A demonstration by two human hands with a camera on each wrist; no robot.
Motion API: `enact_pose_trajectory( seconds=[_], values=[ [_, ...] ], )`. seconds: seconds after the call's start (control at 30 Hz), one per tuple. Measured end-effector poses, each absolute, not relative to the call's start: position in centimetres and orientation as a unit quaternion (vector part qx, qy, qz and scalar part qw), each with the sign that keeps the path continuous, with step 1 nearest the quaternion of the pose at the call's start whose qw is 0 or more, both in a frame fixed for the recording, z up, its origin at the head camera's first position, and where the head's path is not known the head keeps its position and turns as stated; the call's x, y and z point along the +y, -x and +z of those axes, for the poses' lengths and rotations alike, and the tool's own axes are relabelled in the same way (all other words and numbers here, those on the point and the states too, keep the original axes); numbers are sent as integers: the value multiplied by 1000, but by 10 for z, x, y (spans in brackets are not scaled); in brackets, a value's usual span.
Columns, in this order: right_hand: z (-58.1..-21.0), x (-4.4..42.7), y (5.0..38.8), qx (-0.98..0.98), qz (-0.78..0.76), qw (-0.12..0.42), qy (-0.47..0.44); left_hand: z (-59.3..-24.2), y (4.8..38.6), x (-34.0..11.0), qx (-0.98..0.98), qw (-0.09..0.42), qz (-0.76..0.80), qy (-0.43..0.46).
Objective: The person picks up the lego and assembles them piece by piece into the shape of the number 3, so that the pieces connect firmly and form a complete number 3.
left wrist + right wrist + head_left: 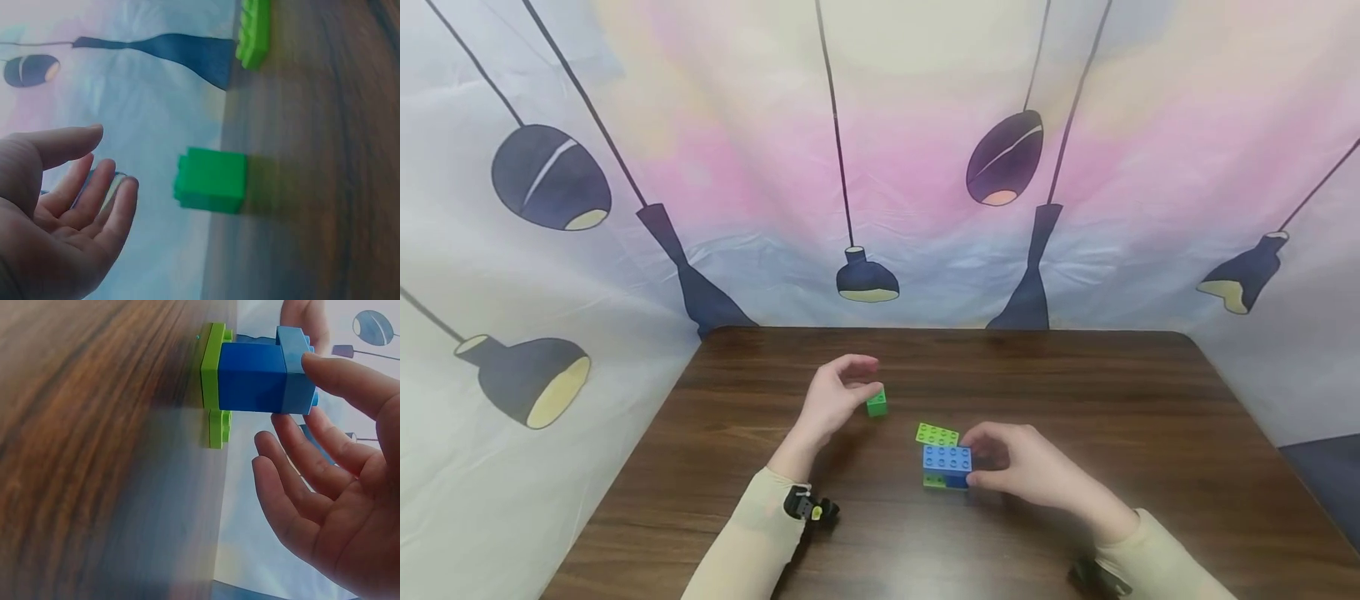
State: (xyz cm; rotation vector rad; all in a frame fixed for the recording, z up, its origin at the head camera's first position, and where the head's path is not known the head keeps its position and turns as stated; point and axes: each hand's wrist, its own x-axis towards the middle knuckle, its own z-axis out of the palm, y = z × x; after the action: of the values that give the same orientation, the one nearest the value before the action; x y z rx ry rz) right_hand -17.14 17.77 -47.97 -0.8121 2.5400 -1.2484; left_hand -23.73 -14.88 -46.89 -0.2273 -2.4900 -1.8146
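Seemingly, the stack [943, 468] on the counter [1075, 392] is partly built, my right hand [1026, 467] pinching its light-blue top piece [298, 381]. Apparently left loose: the green block [877, 407] at its ten o'clock, near my spread left hand [835, 397], and a lime plate [937, 434] at twelve.

Soft, even brightness here, and pale glare blooms on the bench [1060, 383], well away from its far edge! Shadows fall faint. Left wrist view: hazy, grain smeared, the green brick [214, 181] soft-edged. Right wrist view: grain clearer, milky sheen spreading.
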Motion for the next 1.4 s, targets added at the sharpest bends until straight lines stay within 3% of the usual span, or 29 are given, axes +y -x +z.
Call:
enact_pose_trajectory(
  seconds=[0.57,1.4],
  values=[
    [-479,175,169,859,-423,102,271,-491,244,-161,-847,-44,-529,26],
    [-483,174,171,866,-404,102,278,-495,246,-161,-853,-67,-518,7]
  ],
)
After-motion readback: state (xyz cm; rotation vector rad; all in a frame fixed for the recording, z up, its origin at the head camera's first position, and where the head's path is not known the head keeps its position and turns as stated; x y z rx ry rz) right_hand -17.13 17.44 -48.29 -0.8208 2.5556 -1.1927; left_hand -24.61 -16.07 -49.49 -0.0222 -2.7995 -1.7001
